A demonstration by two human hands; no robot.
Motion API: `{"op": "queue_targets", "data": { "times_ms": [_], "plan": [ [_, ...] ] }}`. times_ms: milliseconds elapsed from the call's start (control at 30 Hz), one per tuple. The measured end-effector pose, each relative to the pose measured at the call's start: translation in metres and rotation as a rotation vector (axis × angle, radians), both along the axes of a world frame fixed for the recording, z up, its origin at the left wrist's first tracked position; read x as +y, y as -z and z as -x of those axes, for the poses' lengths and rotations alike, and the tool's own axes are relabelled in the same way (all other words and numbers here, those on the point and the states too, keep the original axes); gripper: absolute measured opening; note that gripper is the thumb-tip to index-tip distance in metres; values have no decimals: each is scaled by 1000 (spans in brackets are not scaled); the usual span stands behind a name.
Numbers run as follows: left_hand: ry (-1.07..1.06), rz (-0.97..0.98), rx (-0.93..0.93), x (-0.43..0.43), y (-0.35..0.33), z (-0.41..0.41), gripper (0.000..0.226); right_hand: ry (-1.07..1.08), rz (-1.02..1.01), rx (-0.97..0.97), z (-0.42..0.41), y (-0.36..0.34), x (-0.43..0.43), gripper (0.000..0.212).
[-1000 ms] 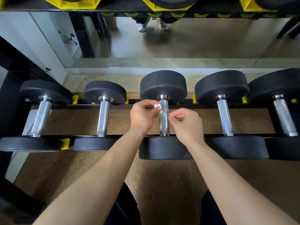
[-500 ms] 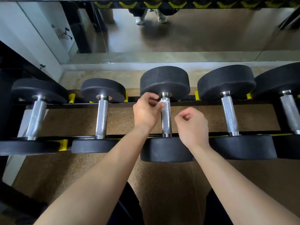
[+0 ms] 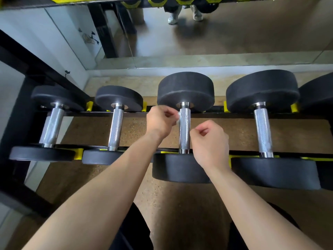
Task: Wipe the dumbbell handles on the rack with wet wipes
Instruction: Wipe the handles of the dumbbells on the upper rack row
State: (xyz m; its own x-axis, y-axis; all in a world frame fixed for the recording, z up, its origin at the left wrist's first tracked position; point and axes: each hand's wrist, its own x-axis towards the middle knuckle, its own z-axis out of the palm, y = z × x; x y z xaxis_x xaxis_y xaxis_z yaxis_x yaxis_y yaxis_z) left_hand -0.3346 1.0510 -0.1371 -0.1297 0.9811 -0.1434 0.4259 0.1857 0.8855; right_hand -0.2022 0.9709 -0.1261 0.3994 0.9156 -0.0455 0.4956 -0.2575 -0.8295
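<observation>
Several black dumbbells with chrome handles lie across a black rack [image 3: 216, 115] with yellow saddles. My left hand [image 3: 160, 120] pinches a small white wet wipe [image 3: 178, 119] against the left side of the third dumbbell's knurled handle [image 3: 184, 130], near its far end. My right hand [image 3: 209, 141] hovers just right of the same handle near its front end, fingers curled, holding nothing that I can see. Most of the wipe is hidden by my left fingers.
Neighbouring handles stand at the left [image 3: 116, 127] and the right [image 3: 263, 129], and another at the far left [image 3: 52, 125]. A mirror [image 3: 198, 33] behind the rack reflects the floor and a person's shoes. A black upright post [image 3: 16, 114] flanks the left.
My left hand with the wipe has moved up the handle toward the far weight head. My right hand has let go of the wipe and stays curled beside the handle. The camera came closer.
</observation>
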Motion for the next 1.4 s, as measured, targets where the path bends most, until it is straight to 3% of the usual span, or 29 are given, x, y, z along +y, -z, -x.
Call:
{"op": "queue_targets", "data": {
  "times_ms": [133, 333, 433, 567, 667, 867, 1000, 1100, 1200, 1400],
  "plan": [
    [86, 152, -102, -22, 5, 9, 13, -34, 13, -11, -2, -2, -2, 8],
    [402, 318, 286, -33, -14, 24, 11, -100, 66, 3, -5, -7, -2, 7],
    [448, 359, 317, -33, -20, 24, 11, -120, 86, -31, -4, -10, -1, 7],
    [322, 250, 115, -46, -18, 52, 4, -134, 108, -137, 1, -11, 3, 8],
    [246, 123, -33, -52, -26, 84, 10, -189, 109, -237, 18, -23, 1, 7],
    [179, -64, 143, -32, -50, 167, 5, -339, 69, -219, 112, -46, 0, 12],
    [77, -77, 262, -9, -40, 206, 10, -226, 82, 24, 177, -18, 10, 15],
    [80, -71, 232, 6, -26, 216, 13, -20, 98, 118, 220, -2, 16, 16],
    [93, -72, 170, 17, -14, 216, 6, 141, 105, -28, 235, 5, 20, 17],
    [43, -99, 64, 23, 0, 212, 10, 176, 68, -81, 237, 0, 19, 18]
  ]
}}
